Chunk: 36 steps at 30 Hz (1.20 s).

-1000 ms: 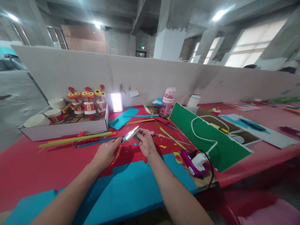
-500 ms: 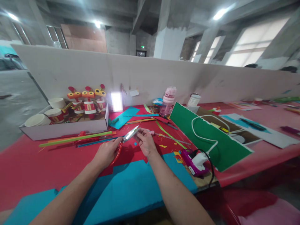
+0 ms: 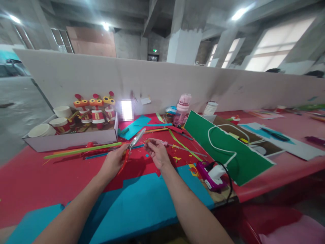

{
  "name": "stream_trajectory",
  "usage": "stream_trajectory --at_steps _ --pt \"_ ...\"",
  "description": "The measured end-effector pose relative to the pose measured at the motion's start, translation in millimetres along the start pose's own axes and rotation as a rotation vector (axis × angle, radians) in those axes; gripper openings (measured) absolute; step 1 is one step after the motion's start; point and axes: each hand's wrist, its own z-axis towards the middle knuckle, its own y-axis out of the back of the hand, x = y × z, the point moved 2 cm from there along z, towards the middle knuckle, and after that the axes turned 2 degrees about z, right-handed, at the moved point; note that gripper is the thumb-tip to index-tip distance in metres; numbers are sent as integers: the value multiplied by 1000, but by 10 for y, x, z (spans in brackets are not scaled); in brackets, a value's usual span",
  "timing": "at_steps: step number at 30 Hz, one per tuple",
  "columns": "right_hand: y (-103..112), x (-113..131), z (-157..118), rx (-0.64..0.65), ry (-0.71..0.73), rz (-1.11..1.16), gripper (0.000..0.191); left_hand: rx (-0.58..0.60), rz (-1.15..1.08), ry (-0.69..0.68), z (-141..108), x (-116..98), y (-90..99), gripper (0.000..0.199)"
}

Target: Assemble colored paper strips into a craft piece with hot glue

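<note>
scissors (image 3: 137, 138), centre: blades bright, smooth metal; handles red, glossy, plastic by look. blue sheet (image 3: 142, 200), near: matt, smooth; paper or foam, cannot tell. table cover (image 3: 50, 189): red, smooth, soft sheen. paper cups (image 3: 42, 130), far left: matt, pale. open box (image 3: 76, 140) around them: matt white card. drinking bottle (image 3: 181, 110), far centre: pink, translucent, glossy plastic. green board (image 3: 203, 135), right: matt face, ragged edge. power strip (image 3: 218, 186): purple glossy plastic; tabletop edge (image 3: 223, 194) beneath: dull wood. near right: stool (image 3: 238, 217), glossy red plastic; pink cloth (image 3: 291, 230), matt.
</note>
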Motion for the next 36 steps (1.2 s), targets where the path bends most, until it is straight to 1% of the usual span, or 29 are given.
stream_trajectory --at_steps 1,3,6,7,9,13,16,19,22,25,28,32,34,36 --pt "-10 -2 -8 18 -16 3 27 -49 -61 30 12 28 16 36" --pt "-40 -14 -30 63 -54 -13 28 -111 -270 104 30 70 32 42" --pt "-92 -55 -74 138 -106 -93 27 -99 -676 197 45 87 14 52" --pt "-108 -76 -89 167 -119 -131 27 -86 -764 215 48 83 7 54" --pt "-137 -123 -115 220 -137 -216 29 -62 -855 237 48 68 -1 56" --pt "-176 -208 -151 256 -137 -352 30 -27 -890 223 41 20 11 56" --pt "-198 -236 -169 265 -133 -418 25 -4 -859 185 32 -34 27 54" --pt "-203 -251 -171 283 -98 -487 20 37 -838 175 19 -69 16 53" --pt "-186 -278 -158 301 -32 -542 16 46 -785 165 7 -50 -17 54" --pt "-164 -310 -146 322 27 -623 15 39 -706 128 3 5 -57 51" --pt "-156 -326 -148 351 57 -705 12 46 -659 102 6 55 -95 49" --pt "-147 -342 -137 358 49 -690 13 52 -685 118 9 65 -120 49" --pt "-126 -348 -107 317 34 -615 14 45 -746 141 12 41 -110 50" --pt "-93 -343 -65 245 15 -528 15 30 -851 179 18 9 -89 52"
